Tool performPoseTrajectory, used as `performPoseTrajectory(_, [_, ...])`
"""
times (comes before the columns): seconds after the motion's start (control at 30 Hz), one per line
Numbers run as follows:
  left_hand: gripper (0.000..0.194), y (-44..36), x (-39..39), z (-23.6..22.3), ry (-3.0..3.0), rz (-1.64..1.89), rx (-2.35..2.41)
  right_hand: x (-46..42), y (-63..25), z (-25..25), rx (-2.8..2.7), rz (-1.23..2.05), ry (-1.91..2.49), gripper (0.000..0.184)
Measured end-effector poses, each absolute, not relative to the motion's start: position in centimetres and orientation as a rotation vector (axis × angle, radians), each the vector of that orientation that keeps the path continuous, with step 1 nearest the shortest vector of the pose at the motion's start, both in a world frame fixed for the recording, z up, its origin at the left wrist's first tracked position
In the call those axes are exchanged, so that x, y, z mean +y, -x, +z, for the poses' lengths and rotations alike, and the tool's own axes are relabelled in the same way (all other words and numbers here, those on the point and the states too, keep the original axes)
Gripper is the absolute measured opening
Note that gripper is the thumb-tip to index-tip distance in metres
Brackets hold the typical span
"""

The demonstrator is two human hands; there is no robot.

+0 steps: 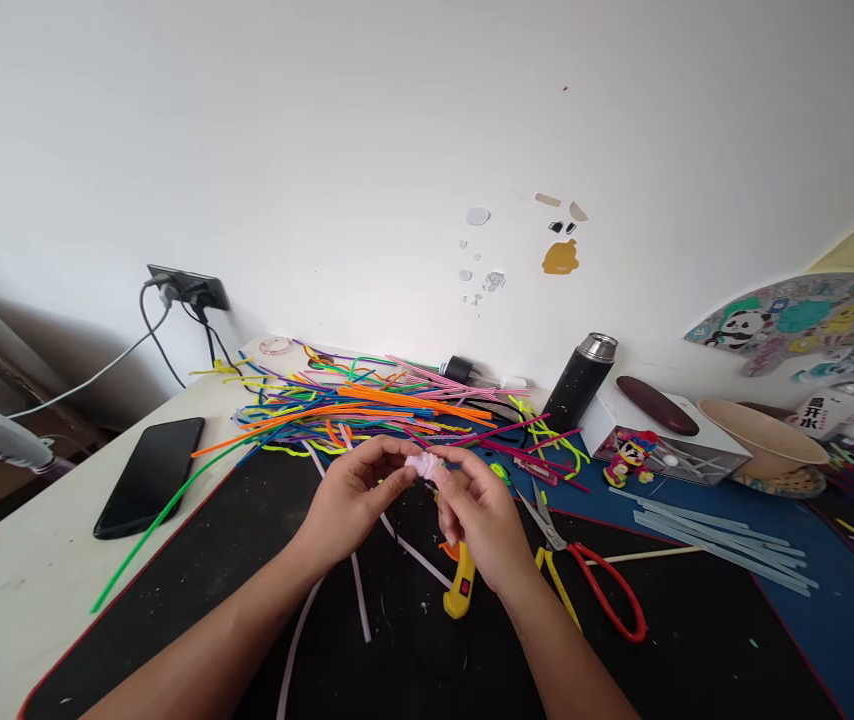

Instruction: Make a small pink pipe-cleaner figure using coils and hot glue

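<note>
Between the fingertips of both hands sits a small, fuzzy lilac pipe-cleaner piece (425, 465), bunched into a compact shape. My left hand (356, 492) pinches it from the left with thumb and forefinger. From the other side, my right hand (476, 505) grips it too, its lower fingers curled. Below my right hand lies a yellow hot glue gun (460, 585), its front part hidden by the hand. Loose lilac pipe cleaners (360, 600) lie on the black mat (247, 540) under my left hand. Red-handled scissors (562, 545) rest with blades parted, right of my right hand.
A heap of coloured pipe cleaners (367, 400) spreads along the wall. A phone (149, 475) lies left. At the right are a black thermos (581, 385), a white box (667, 440), a small toy figure (628, 460) and translucent glue sticks (723, 545). Yellow handles (560, 590) lie beside the scissors.
</note>
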State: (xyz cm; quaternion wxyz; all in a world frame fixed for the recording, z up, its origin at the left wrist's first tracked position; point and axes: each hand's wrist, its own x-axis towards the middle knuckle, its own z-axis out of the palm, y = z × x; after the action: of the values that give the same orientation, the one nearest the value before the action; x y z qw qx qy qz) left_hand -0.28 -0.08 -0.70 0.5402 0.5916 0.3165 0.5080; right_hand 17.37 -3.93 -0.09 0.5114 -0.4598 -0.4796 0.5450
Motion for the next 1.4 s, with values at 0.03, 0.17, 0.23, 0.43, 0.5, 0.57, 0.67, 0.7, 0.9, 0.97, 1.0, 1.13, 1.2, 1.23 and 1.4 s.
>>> performPoseTrajectory(0.03, [0.018, 0.32, 0.02, -0.81, -1.395, 1.215, 0.743, -3.90, -17.43, -0.13, -1.146, 1.307, 1.100, 0.051])
performPoseTrajectory(0.17, [0.020, 0.42, 0.20, -0.91, -1.381, 1.241, 0.733, -3.80, -17.58, -0.28, -1.129, 1.307, 1.090, 0.049])
performPoseTrajectory(0.23, [0.021, 0.39, 0.12, -0.76, -1.391, 1.246, 0.738, -3.78, -17.54, -0.35, -1.130, 1.318, 1.099, 0.049])
performPoseTrajectory(0.43, [0.021, 0.30, -0.02, -0.52, -1.405, 1.247, 0.742, -3.82, -17.28, -0.54, -1.151, 1.322, 1.127, 0.049])
performPoseTrajectory(0.5, [0.023, 0.30, 0.03, -0.56, -1.404, 1.243, 0.743, -3.82, -17.24, -0.53, -1.146, 1.329, 1.131, 0.049])
performPoseTrajectory(0.57, [0.022, 0.32, 0.07, -0.60, -1.422, 1.244, 0.750, -3.81, -17.23, -0.47, -1.139, 1.333, 1.123, 0.048])
performPoseTrajectory(0.67, [0.017, 0.39, -0.03, -0.62, -1.518, 1.252, 0.787, -3.82, -17.20, -0.27, -1.125, 1.335, 1.118, 0.049])
performPoseTrajectory(0.7, [0.015, 0.42, -0.12, -0.60, -1.571, 1.254, 0.807, -3.83, -17.18, -0.20, -1.120, 1.333, 1.122, 0.050])
performPoseTrajectory(0.9, [0.013, 0.48, -0.59, -0.33, -1.722, 1.222, 0.846, -3.83, -17.15, -0.09, -1.125, 1.328, 1.124, 0.047])
performPoseTrajectory(0.97, [0.014, 0.43, -0.55, -0.28, -1.703, 1.206, 0.854, -3.77, -17.21, -0.19, -1.132, 1.328, 1.130, 0.045])
performPoseTrajectory(1.0, [0.014, 0.41, -0.51, -0.28, -1.692, 1.197, 0.858, -3.75, -17.25, -0.24, -1.138, 1.329, 1.133, 0.044])
performPoseTrajectory(1.13, [0.017, 0.36, -0.37, -0.41, -1.643, 1.196, 0.870, -3.74, -17.36, -0.31, -1.155, 1.341, 1.121, 0.043])
performPoseTrajectory(1.2, [0.018, 0.37, -0.38, -0.41, -1.634, 1.214, 0.869, -3.80, -17.33, -0.22, -1.148, 1.352, 1.118, 0.043])
performPoseTrajectory(1.23, [0.018, 0.38, -0.39, -0.38, -1.636, 1.221, 0.867, -3.84, -17.29, -0.15, -1.140, 1.359, 1.120, 0.044])
performPoseTrajectory(1.4, [0.019, 0.41, -0.47, -0.02, -1.662, 1.234, 0.856, -3.91, -16.97, 0.06, -1.079, 1.391, 1.078, 0.044])
